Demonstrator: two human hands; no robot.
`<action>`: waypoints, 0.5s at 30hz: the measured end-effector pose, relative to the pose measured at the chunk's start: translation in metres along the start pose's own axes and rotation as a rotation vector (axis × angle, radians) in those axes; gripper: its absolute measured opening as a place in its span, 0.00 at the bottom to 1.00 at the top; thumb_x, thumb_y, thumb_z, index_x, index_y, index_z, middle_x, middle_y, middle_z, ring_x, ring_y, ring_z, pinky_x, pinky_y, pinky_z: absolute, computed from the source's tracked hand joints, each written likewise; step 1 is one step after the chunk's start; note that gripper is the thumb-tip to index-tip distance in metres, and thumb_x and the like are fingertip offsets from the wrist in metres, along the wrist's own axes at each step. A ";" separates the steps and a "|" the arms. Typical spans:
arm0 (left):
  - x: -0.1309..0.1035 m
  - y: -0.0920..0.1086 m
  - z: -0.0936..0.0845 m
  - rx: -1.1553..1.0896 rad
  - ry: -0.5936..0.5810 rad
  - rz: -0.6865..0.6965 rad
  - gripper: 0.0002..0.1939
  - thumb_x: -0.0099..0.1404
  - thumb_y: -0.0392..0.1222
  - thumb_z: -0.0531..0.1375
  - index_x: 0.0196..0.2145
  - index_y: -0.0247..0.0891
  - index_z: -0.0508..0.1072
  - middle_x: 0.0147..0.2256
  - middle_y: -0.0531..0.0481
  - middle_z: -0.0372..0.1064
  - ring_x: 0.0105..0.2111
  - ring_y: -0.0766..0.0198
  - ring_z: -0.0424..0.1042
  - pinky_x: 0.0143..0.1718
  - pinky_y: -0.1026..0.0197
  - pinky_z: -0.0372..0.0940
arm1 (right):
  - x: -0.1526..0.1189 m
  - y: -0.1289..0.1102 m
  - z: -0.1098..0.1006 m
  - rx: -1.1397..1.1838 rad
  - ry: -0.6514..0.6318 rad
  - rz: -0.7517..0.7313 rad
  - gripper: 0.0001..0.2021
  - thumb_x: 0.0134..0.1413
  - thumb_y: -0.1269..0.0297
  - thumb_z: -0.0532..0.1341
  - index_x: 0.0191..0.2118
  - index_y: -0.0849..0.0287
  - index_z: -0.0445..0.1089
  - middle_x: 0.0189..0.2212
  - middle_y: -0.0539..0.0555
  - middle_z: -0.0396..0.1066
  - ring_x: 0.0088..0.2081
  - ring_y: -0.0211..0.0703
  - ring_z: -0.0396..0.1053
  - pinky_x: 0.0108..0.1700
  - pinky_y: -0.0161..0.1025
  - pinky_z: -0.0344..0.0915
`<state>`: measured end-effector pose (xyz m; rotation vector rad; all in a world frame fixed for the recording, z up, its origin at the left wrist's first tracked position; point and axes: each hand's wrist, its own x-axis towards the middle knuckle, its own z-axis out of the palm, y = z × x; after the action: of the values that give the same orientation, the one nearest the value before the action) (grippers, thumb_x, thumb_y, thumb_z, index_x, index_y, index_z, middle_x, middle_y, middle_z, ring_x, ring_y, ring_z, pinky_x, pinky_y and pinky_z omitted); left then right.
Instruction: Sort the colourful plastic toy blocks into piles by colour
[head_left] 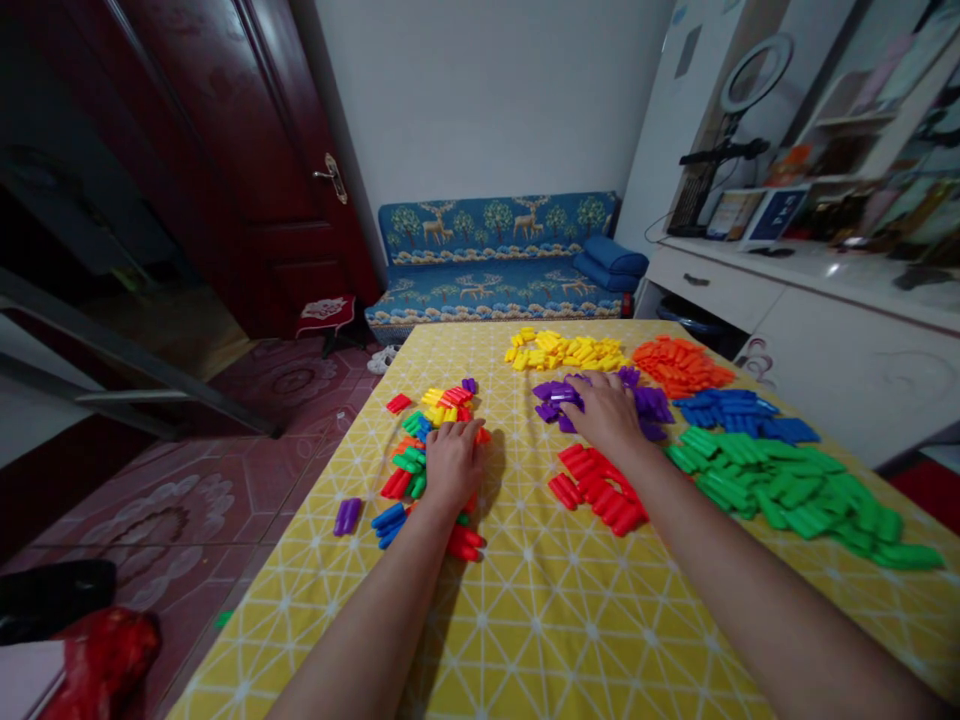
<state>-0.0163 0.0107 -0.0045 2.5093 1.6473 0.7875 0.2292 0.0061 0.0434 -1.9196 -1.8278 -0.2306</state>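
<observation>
My left hand [452, 462] lies palm down on a mixed heap of small plastic blocks [409, 460], with its thumb out to the side and its fingertips partly hidden. That heap holds red, green, blue, orange and yellow pieces. Over the purple block pile [651, 403] rests my right hand [606, 410], its fingers apart and touching the pieces. Beneath my right forearm is a red block pile [596, 485]. A single purple block [347, 516] sits left of the mixed heap.
Sorted piles of yellow blocks [566, 350], orange blocks [679, 365], blue blocks [739, 412] and green blocks [795, 485] line the far and right sides of the table [525, 620]. A blue sofa [487, 285] stands beyond; a white cabinet [847, 350] is on the right.
</observation>
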 end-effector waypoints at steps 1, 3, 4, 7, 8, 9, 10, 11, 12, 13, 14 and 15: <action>0.000 -0.001 0.000 -0.028 0.009 0.001 0.19 0.65 0.36 0.55 0.53 0.40 0.70 0.48 0.43 0.73 0.49 0.50 0.68 0.48 0.49 0.58 | -0.005 -0.007 0.005 0.076 0.023 -0.030 0.17 0.56 0.63 0.61 0.51 0.58 0.73 0.54 0.62 0.68 0.54 0.59 0.62 0.55 0.55 0.59; 0.001 -0.002 0.000 -0.110 0.032 0.030 0.18 0.67 0.39 0.54 0.54 0.39 0.69 0.48 0.43 0.73 0.49 0.51 0.68 0.49 0.50 0.59 | -0.022 -0.027 0.019 0.284 0.060 -0.094 0.16 0.55 0.66 0.60 0.50 0.58 0.73 0.52 0.60 0.69 0.53 0.54 0.64 0.57 0.52 0.60; 0.001 -0.002 0.000 -0.163 0.046 0.061 0.17 0.68 0.40 0.53 0.54 0.39 0.69 0.47 0.43 0.73 0.49 0.52 0.69 0.49 0.50 0.59 | -0.032 -0.038 0.027 0.401 0.068 -0.116 0.17 0.54 0.67 0.59 0.51 0.57 0.72 0.51 0.59 0.69 0.53 0.51 0.65 0.57 0.50 0.61; -0.001 -0.002 -0.002 -0.332 0.073 0.165 0.17 0.71 0.44 0.50 0.53 0.38 0.68 0.46 0.43 0.73 0.48 0.54 0.69 0.50 0.53 0.61 | -0.060 -0.071 0.049 0.701 0.052 -0.116 0.26 0.50 0.72 0.58 0.57 0.56 0.66 0.53 0.58 0.67 0.53 0.47 0.67 0.56 0.47 0.65; -0.002 -0.001 -0.003 -0.379 0.077 0.182 0.17 0.72 0.44 0.49 0.53 0.38 0.68 0.45 0.44 0.73 0.47 0.55 0.70 0.50 0.53 0.61 | -0.067 -0.080 0.053 0.765 0.041 -0.096 0.27 0.49 0.73 0.58 0.58 0.55 0.65 0.54 0.58 0.67 0.51 0.46 0.68 0.54 0.46 0.67; -0.002 -0.001 -0.003 -0.418 0.082 0.186 0.17 0.72 0.45 0.48 0.53 0.39 0.68 0.44 0.44 0.73 0.46 0.56 0.70 0.50 0.54 0.62 | -0.072 -0.085 0.056 0.809 0.033 -0.071 0.27 0.50 0.74 0.57 0.58 0.54 0.64 0.53 0.57 0.69 0.49 0.45 0.70 0.52 0.45 0.69; -0.003 0.000 -0.003 -0.451 0.090 0.183 0.17 0.72 0.45 0.48 0.53 0.39 0.68 0.42 0.45 0.73 0.45 0.57 0.71 0.49 0.55 0.62 | -0.076 -0.089 0.057 0.841 0.030 -0.045 0.25 0.51 0.73 0.57 0.57 0.54 0.66 0.50 0.57 0.70 0.45 0.44 0.71 0.49 0.44 0.70; -0.003 0.000 -0.004 -0.478 0.099 0.176 0.16 0.72 0.45 0.49 0.53 0.39 0.68 0.41 0.45 0.73 0.43 0.58 0.71 0.48 0.56 0.63 | -0.078 -0.091 0.058 0.870 0.033 -0.023 0.22 0.52 0.72 0.57 0.54 0.55 0.68 0.47 0.56 0.72 0.42 0.43 0.72 0.47 0.43 0.71; -0.004 0.000 -0.003 -0.500 0.108 0.167 0.16 0.72 0.45 0.50 0.52 0.39 0.68 0.40 0.46 0.73 0.42 0.59 0.72 0.47 0.57 0.64 | -0.080 -0.090 0.058 0.899 0.040 -0.004 0.17 0.54 0.70 0.57 0.50 0.55 0.70 0.43 0.56 0.74 0.38 0.42 0.73 0.44 0.41 0.71; -0.004 0.000 -0.003 -0.517 0.113 0.158 0.16 0.72 0.44 0.50 0.52 0.39 0.68 0.38 0.47 0.73 0.41 0.60 0.72 0.46 0.58 0.64 | -0.080 -0.089 0.058 0.929 0.043 0.013 0.13 0.56 0.68 0.57 0.47 0.56 0.72 0.39 0.55 0.75 0.35 0.41 0.73 0.41 0.40 0.72; -0.003 -0.001 -0.002 -0.532 0.113 0.152 0.15 0.71 0.43 0.51 0.52 0.39 0.69 0.36 0.47 0.74 0.39 0.60 0.73 0.44 0.59 0.65 | -0.080 -0.087 0.058 0.961 0.041 0.032 0.11 0.57 0.67 0.57 0.43 0.56 0.73 0.36 0.54 0.75 0.32 0.40 0.72 0.38 0.38 0.71; -0.003 -0.001 -0.001 -0.546 0.108 0.148 0.15 0.71 0.43 0.52 0.52 0.39 0.69 0.34 0.48 0.74 0.37 0.61 0.73 0.42 0.60 0.65 | -0.080 -0.085 0.058 0.993 0.033 0.054 0.09 0.57 0.66 0.56 0.41 0.57 0.73 0.34 0.53 0.76 0.30 0.39 0.72 0.35 0.36 0.71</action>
<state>-0.0187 0.0084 -0.0052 2.2358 1.0753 1.2112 0.1271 -0.0400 -0.0236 -1.2241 -1.4272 0.5646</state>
